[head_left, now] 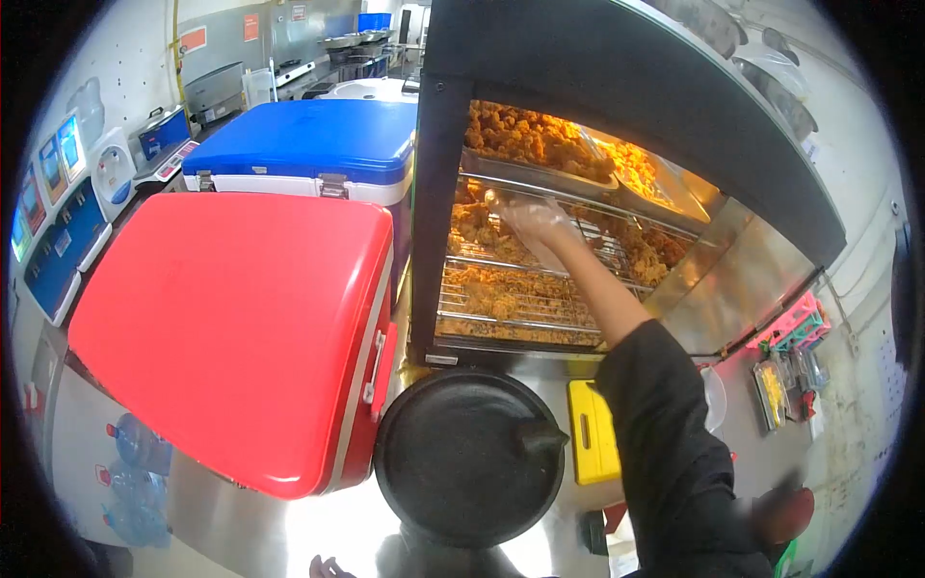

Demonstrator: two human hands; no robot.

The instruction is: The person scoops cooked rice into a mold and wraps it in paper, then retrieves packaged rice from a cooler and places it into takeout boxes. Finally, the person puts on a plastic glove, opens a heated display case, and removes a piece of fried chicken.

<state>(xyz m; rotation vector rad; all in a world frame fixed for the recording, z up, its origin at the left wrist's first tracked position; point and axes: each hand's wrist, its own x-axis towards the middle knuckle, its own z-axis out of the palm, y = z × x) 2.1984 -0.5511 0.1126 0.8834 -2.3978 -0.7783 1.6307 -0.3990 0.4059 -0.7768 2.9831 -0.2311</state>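
Note:
My right hand [540, 223], in a clear glove, reaches through the open front of a lit food warmer [429, 207]. Its fingers are closed over the middle rack beside fried pieces [470, 220]; what they grip is too small to make out. Only the fingertips of my left hand [330, 567] show at the bottom edge, slightly apart, with nothing seen in them. Between the hands, on the steel counter [318, 525], lies a round black pan [462, 462]. Trays of fried food [530, 140] fill the upper shelf.
A big red cooler [231, 328] stands left of the pan, with a blue-lidded cooler [308, 135] behind it. A yellow object [595, 433] lies under my right forearm. Plastic bottles [135, 482] are at lower left. Small containers [776, 390] sit at the right.

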